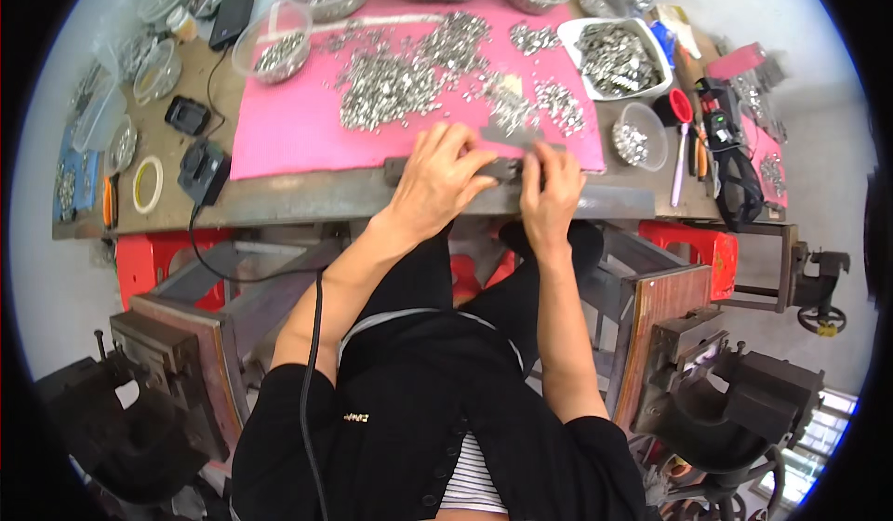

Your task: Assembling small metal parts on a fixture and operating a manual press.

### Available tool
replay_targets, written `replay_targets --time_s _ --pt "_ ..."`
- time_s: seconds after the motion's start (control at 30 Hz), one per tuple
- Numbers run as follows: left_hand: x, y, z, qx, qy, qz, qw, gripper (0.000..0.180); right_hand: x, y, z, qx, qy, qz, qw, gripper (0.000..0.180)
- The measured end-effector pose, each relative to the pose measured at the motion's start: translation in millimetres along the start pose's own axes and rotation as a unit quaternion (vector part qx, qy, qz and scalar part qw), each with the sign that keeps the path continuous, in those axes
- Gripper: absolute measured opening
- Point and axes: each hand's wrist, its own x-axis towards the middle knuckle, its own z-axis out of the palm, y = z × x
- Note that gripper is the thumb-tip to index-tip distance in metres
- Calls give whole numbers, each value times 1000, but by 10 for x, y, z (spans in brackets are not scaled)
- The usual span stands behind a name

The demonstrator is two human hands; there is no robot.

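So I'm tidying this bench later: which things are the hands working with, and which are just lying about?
In use:
left hand and right hand on the dark metal strip
small silver parts on the pink mat

Lying about:
tape roll
black charger
red-handled tool
white tray of parts
clear bowls

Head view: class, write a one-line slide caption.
Both hands, left and right, work a dark metal strip at a pink mat strewn with small silver parts.
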Motion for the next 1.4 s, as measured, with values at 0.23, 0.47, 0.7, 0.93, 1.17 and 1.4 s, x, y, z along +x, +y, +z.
replay_targets --time_s 0.23,0.47,0.7,0.93,1.17,1.4 --pt "-199 -25 16 125 26 -31 991 39 -104 -325 -173 271 -18 107 957 8" --pt "-337 107 64 64 19 -48 997 47 -60 -130 -277 218 -105 21 970 6" --pt "-323 75 236 77 61 -49 994 53 1258 636 395 102 -34 -10 994 13" --pt "-364 79 224 76 82 -42 993 54 1436 787 639 -48 -96 -17 994 14" --pt "-339 47 207 66 90 -45 993 61 1185 237 176 118 -115 -20 986 11" --pt "-326 75 220 61 96 -43 993 65 147 -236 -112 291 -127 9 948 4"
